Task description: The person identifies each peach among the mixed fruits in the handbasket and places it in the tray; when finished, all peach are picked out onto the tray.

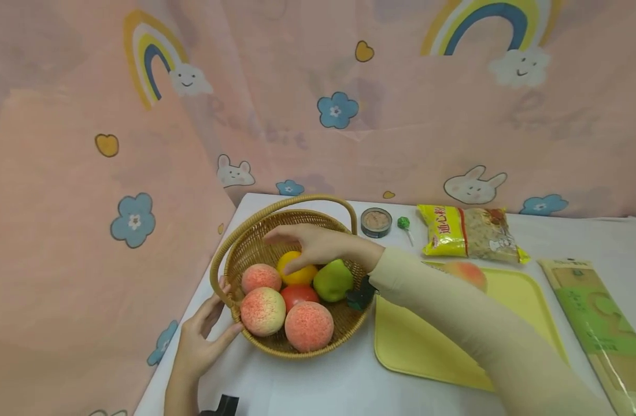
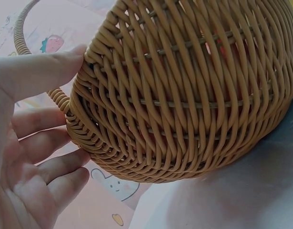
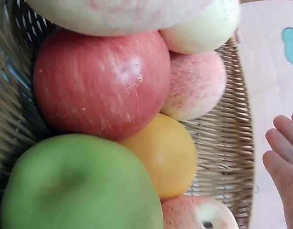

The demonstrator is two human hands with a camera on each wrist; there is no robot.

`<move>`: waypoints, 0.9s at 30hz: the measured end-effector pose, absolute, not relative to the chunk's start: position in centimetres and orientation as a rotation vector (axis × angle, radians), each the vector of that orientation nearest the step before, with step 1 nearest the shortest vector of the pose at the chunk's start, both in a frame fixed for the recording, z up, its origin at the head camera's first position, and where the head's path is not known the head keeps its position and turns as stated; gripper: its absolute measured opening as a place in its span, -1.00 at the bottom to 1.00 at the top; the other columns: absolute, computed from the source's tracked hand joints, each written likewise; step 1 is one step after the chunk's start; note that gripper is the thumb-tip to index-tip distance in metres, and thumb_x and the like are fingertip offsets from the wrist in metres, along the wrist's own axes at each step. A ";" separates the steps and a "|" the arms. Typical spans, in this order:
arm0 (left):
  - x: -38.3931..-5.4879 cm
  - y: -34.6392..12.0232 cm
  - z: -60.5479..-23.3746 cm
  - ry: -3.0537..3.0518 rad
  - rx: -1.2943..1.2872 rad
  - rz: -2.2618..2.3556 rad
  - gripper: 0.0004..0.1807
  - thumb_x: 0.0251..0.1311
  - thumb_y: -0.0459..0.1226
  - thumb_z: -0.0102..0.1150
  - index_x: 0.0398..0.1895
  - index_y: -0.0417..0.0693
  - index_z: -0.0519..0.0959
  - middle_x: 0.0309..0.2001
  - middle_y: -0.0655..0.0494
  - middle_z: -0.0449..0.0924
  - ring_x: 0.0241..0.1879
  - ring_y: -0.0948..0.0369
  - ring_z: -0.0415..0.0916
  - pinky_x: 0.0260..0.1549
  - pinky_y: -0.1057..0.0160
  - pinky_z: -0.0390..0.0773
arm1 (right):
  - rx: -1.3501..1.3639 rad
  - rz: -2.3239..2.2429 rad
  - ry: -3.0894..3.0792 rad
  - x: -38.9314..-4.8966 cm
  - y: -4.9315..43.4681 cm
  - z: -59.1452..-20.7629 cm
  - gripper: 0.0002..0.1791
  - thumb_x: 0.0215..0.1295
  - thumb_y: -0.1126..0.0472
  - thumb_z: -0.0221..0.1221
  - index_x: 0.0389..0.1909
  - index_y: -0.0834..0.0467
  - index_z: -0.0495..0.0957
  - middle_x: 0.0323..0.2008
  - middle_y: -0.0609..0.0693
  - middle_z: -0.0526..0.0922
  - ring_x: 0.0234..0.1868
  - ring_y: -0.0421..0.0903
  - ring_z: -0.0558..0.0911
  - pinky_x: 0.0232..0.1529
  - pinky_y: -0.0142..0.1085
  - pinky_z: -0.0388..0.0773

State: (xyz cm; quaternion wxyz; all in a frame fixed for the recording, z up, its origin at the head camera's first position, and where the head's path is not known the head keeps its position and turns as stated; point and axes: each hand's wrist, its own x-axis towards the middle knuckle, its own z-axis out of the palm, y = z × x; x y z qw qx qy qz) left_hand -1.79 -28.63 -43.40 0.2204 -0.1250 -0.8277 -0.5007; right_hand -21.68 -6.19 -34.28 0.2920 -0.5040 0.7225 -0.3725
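Observation:
A wicker basket (image 1: 278,353) with an arched handle holds several peaches (image 1: 309,327), a red apple (image 3: 103,83), an orange (image 3: 160,155) and a green fruit (image 3: 79,186). My left hand (image 1: 198,335) holds the basket's left rim near the handle's base. In the left wrist view, the thumb and curled fingers (image 2: 55,169) of that hand touch the woven edge. Over the fruit, under the handle's arch, hovers my right hand (image 1: 318,245), holding nothing. Its thumb is just above the orange and its fingers stretch leftward; in the right wrist view they appear beyond the rim.
A yellow tray (image 1: 417,346) lies to the right, with a peach (image 1: 466,274) on it partly behind my right sleeve. Behind stand a round tin (image 1: 376,222), a green lollipop (image 1: 403,223) and a pasta bag (image 1: 469,232). A green-brown packet (image 1: 599,323) lies far right.

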 end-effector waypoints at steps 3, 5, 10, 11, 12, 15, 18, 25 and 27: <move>-2.0 -28.6 -43.4 -2.287 -0.370 -1.390 -0.23 -0.17 -0.66 0.32 0.24 -0.48 0.30 0.30 -0.40 0.25 0.32 0.31 0.28 0.25 0.45 0.33 | -1.337 -0.949 1.898 -22.1 -7.6 -34.8 -0.26 0.15 0.19 0.32 0.34 0.18 0.25 0.34 0.10 0.34 0.39 0.02 0.28 0.43 -0.16 0.24; -2.1 -28.6 -43.4 -2.278 -0.386 -1.412 -0.23 -0.16 -0.67 0.30 0.24 -0.52 0.28 0.31 -0.41 0.21 0.33 0.30 0.26 0.26 0.44 0.32 | -1.322 -0.939 1.864 -22.3 -8.4 -35.2 -0.25 0.14 0.22 0.32 0.34 0.22 0.24 0.35 0.13 0.32 0.40 0.05 0.26 0.44 -0.14 0.22; -2.0 -28.6 -43.5 -2.269 -0.386 -1.416 -0.23 -0.16 -0.67 0.30 0.25 -0.49 0.29 0.32 -0.42 0.19 0.32 0.28 0.28 0.26 0.44 0.33 | -1.261 -0.881 1.814 -22.4 -9.9 -36.1 -0.23 0.11 0.26 0.33 0.35 0.20 0.23 0.37 0.05 0.32 0.42 -0.03 0.23 0.46 -0.15 0.17; -2.0 -28.6 -43.6 -2.267 -0.385 -1.413 -0.23 -0.17 -0.67 0.30 0.25 -0.48 0.29 0.31 -0.43 0.20 0.32 0.28 0.28 0.25 0.44 0.34 | -1.249 -0.865 1.811 -22.4 -10.1 -36.3 -0.22 0.10 0.26 0.33 0.36 0.18 0.24 0.37 0.03 0.32 0.42 -0.05 0.23 0.46 -0.16 0.17; -2.0 -28.6 -43.6 -2.268 -0.383 -1.408 -0.23 -0.17 -0.67 0.31 0.25 -0.46 0.30 0.30 -0.43 0.22 0.32 0.29 0.28 0.25 0.44 0.34 | -1.244 -0.844 1.812 -22.4 -10.3 -36.5 -0.22 0.09 0.26 0.33 0.36 0.17 0.24 0.36 0.01 0.33 0.41 -0.07 0.24 0.45 -0.16 0.18; -1.9 -28.7 -43.7 -2.272 -0.377 -1.390 -0.22 -0.18 -0.66 0.32 0.25 -0.44 0.31 0.26 -0.45 0.27 0.30 0.33 0.30 0.23 0.45 0.36 | -1.280 -0.786 1.815 -22.3 -10.7 -37.0 -0.23 0.09 0.27 0.33 0.34 0.16 0.27 0.33 0.00 0.36 0.37 -0.09 0.29 0.42 -0.20 0.23; -1.9 -28.7 -43.8 -2.273 -0.378 -1.387 -0.21 -0.18 -0.66 0.32 0.26 -0.41 0.32 0.24 -0.44 0.30 0.29 0.32 0.31 0.23 0.46 0.36 | -1.343 -0.745 1.809 -22.3 -11.1 -37.7 -0.26 0.10 0.30 0.31 0.34 0.17 0.28 0.31 0.00 0.38 0.31 -0.10 0.35 0.36 -0.27 0.31; -1.8 -28.8 -43.6 -2.292 -0.376 -1.374 -0.22 -0.15 -0.63 0.33 0.27 -0.39 0.31 0.31 -0.39 0.22 0.31 0.28 0.29 0.23 0.45 0.36 | -1.412 -0.620 1.868 -21.8 -11.9 -38.6 -0.22 0.11 0.25 0.29 0.38 0.05 0.23 0.28 -0.02 0.37 0.21 -0.16 0.37 0.23 -0.31 0.41; -1.8 -28.8 -43.6 -2.293 -0.377 -1.367 -0.22 -0.15 -0.63 0.33 0.27 -0.39 0.31 0.32 -0.39 0.22 0.32 0.26 0.29 0.23 0.45 0.35 | -1.427 -0.598 1.886 -21.7 -12.0 -38.6 -0.22 0.11 0.25 0.30 0.38 0.04 0.22 0.27 -0.02 0.39 0.20 -0.16 0.38 0.21 -0.31 0.43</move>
